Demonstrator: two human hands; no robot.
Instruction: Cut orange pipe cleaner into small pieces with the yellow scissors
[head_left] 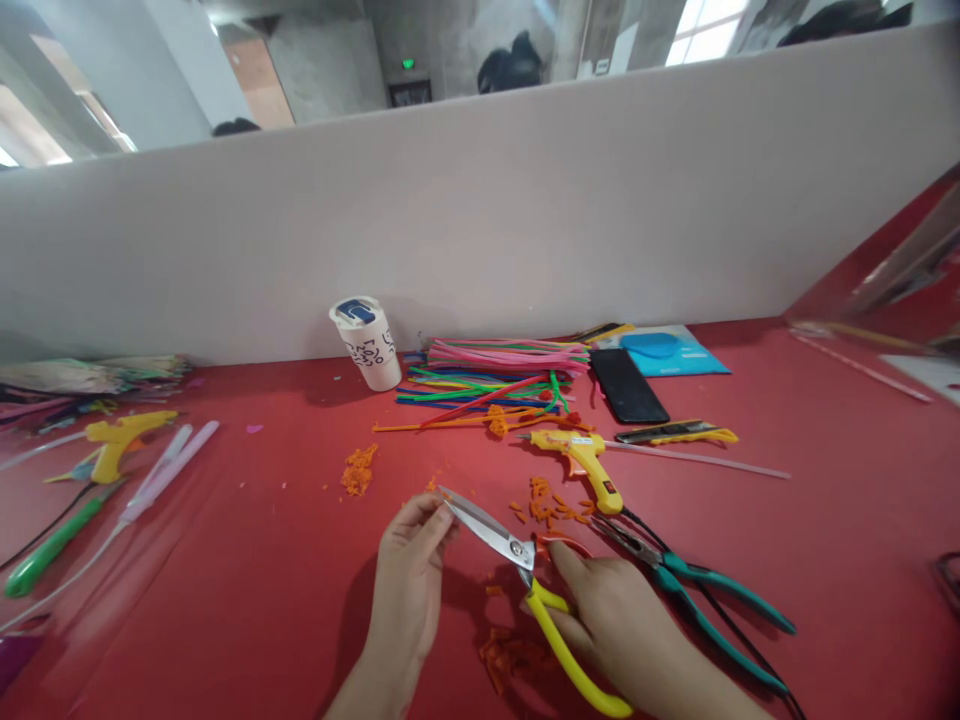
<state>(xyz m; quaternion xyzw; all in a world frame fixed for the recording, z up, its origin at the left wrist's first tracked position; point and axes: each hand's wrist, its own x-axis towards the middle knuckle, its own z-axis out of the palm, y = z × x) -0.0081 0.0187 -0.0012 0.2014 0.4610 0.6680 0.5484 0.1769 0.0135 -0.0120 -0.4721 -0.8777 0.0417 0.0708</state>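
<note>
My left hand (411,565) is closed in a pinch at the scissor tips, with a small orange piece just showing at the fingertips. In my right hand (600,590) are scissors (491,535) with one yellow and one orange-red handle. Their blades point up and left, nearly together, and reach my left fingertips. Orange fuzzy clippings (358,470) lie in a small heap beyond my left hand. Short orange pieces (546,503) are scattered beyond the scissors, and more orange bits (514,655) lie under my right hand, partly hidden.
Pipe cleaners (495,380) lie bundled by the white partition (480,220), beside a white tumbler (367,345). To the right are a yellow glue gun (581,460), green-handled pliers (690,590), a utility knife (679,432) and a phone (628,385). Another glue gun (120,440) lies left.
</note>
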